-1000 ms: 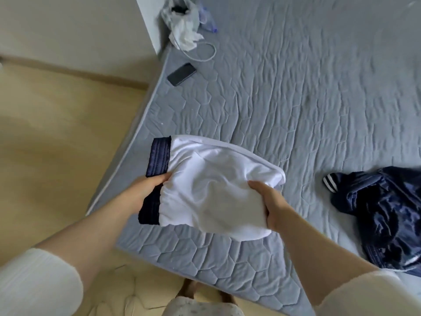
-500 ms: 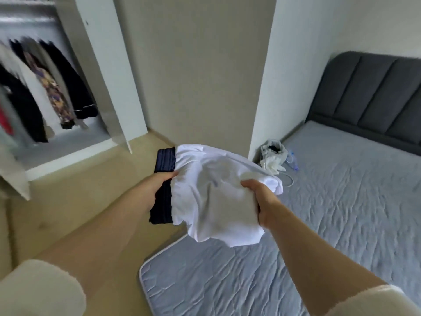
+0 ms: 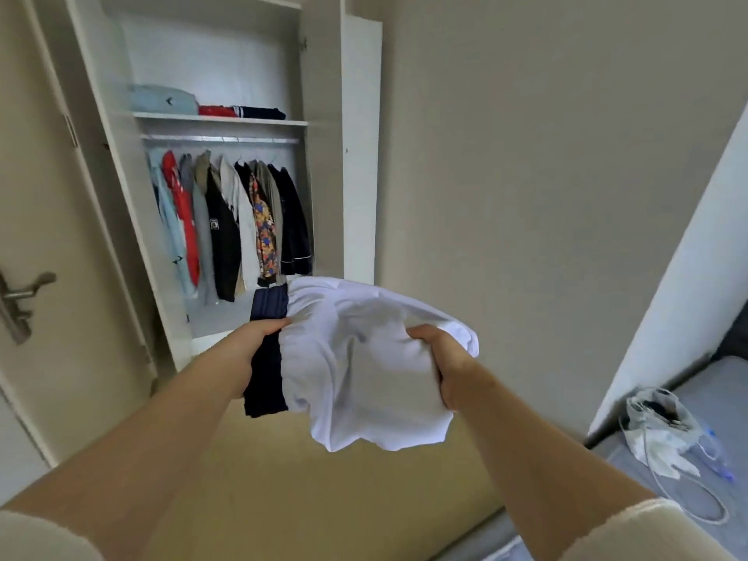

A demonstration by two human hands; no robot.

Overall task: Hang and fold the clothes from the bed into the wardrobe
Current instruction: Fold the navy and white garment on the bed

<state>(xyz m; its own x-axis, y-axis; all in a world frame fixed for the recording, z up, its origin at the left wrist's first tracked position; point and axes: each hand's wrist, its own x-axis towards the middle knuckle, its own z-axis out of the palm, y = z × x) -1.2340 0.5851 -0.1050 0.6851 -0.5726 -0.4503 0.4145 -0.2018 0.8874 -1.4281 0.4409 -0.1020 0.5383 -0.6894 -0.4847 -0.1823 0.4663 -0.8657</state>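
I have turned from the bed: the open wardrobe [image 3: 218, 188] now faces me at left. My left hand [image 3: 255, 342] still pinches the folded white shorts [image 3: 364, 370] at the dark waistband and my right hand [image 3: 439, 358] still grips the opposite side, holding them in the air. The bed [image 3: 726, 398] has slid to the lower right corner.

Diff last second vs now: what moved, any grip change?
The folded white garment with a navy band was carried from above the grey quilted bed leftward, toward the open white wardrobe. Unchanged: left hand and right hand grip its two ends; fold intact.
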